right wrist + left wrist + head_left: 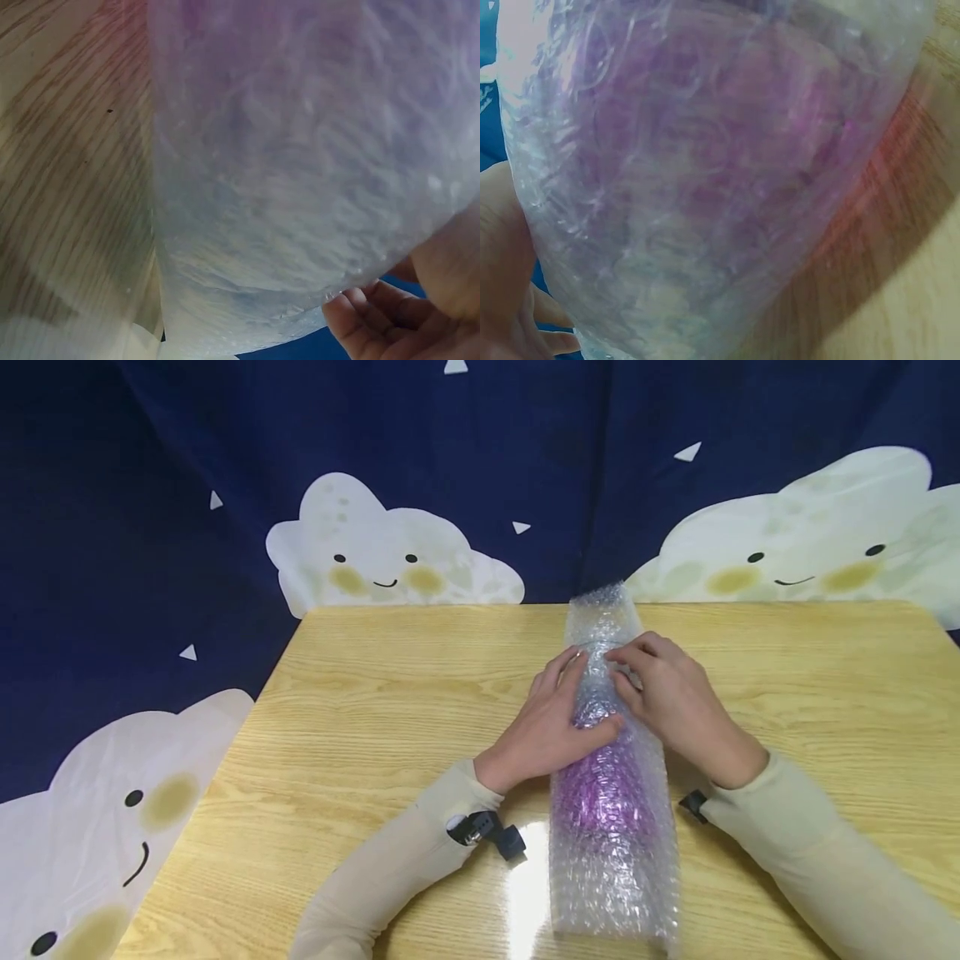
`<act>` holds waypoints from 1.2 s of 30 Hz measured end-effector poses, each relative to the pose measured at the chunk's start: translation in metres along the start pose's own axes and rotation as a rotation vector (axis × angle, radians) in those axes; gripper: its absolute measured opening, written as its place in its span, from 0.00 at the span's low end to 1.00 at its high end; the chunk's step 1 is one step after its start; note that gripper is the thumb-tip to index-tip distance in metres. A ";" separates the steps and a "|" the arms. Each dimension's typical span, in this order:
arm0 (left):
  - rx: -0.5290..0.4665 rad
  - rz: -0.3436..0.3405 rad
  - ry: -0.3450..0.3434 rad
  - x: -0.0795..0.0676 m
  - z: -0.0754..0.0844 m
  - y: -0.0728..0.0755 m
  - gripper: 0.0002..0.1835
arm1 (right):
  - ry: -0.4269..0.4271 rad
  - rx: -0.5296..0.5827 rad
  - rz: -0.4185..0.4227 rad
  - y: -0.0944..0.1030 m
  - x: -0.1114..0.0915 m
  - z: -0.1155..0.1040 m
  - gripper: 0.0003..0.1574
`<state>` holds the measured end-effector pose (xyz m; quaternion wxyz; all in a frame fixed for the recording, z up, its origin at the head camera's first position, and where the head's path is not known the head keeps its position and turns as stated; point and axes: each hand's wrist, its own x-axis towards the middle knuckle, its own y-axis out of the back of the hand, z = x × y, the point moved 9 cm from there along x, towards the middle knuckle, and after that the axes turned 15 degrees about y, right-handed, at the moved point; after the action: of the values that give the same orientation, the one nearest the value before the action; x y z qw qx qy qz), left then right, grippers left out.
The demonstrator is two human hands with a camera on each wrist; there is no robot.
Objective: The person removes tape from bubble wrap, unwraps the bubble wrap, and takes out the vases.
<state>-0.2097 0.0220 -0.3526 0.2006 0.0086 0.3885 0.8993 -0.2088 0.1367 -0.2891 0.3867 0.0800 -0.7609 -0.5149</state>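
A long bubble-wrapped package (607,877) lies lengthwise in front of me, something purple showing through its middle. My left hand (543,727) rests on its upper part, fingers extended along the left side and thumb laid across the top. From the right, my right hand (675,697) touches the wrap with loosely bent fingers and the thumb apart from them. The bubble wrap (682,150) fills most of the left wrist view, with part of the left hand (502,262) at its edge. In the right wrist view, fingertips (346,319) meet the edge of the wrap (285,187).
The package lies on a light wood table (390,693), its far end reaching the table's back edge. Behind hangs a dark blue curtain (420,435) with smiling clouds. A small black device (487,831) sits on the left sleeve, another (693,806) at the right wrist.
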 end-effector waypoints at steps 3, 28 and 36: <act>-0.009 -0.004 0.005 0.000 -0.001 0.000 0.53 | 0.024 -0.010 0.015 -0.001 0.000 -0.002 0.13; 0.005 -0.012 0.002 0.000 -0.001 0.000 0.54 | 0.031 -0.022 0.037 0.000 -0.001 -0.003 0.13; 0.009 -0.018 0.003 0.000 0.000 -0.001 0.53 | 0.025 0.006 0.025 0.000 -0.001 -0.001 0.13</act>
<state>-0.2095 0.0225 -0.3539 0.2083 0.0046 0.3929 0.8957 -0.2072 0.1371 -0.2893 0.4022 0.0778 -0.7587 -0.5066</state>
